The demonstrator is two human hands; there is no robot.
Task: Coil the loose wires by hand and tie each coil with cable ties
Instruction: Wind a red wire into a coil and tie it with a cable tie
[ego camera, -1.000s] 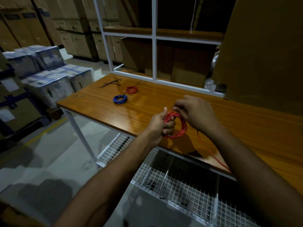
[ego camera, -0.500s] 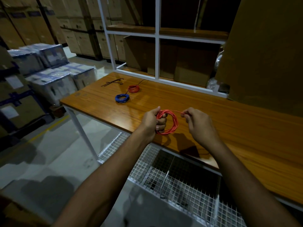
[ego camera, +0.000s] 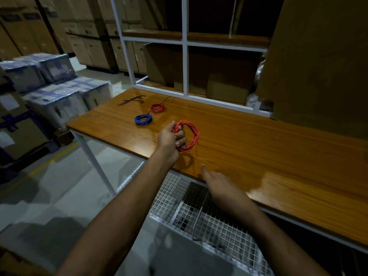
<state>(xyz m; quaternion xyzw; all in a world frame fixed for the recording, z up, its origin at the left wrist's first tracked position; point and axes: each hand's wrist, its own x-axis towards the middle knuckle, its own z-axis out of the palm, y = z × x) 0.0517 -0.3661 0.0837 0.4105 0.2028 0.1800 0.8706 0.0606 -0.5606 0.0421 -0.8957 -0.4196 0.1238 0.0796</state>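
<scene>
- The left hand [ego camera: 171,139] grips the orange coil [ego camera: 189,134] with fingers curled through its loops, holding it just above the wooden table [ego camera: 258,148], near the front edge toward the left end
- The right hand [ego camera: 221,182] has dropped from beside the coil half a second ago to the table's front edge; it is blurred, one finger points toward the loose tail [ego camera: 197,156], and I cannot tell whether it pinches that wire
- The tail hangs from the coil's lower right down toward that hand, so little wire seems left to wind; in my judgement one more wrap finishes the coiling
- A blue coil [ego camera: 143,119] and a smaller red coil [ego camera: 157,107] lie farther back toward the left end, just beside each other
- Black cable ties [ego camera: 131,100] lie near the back left corner, well apart from both hands; the orange coil is not yet tied, so a reach there comes next
</scene>
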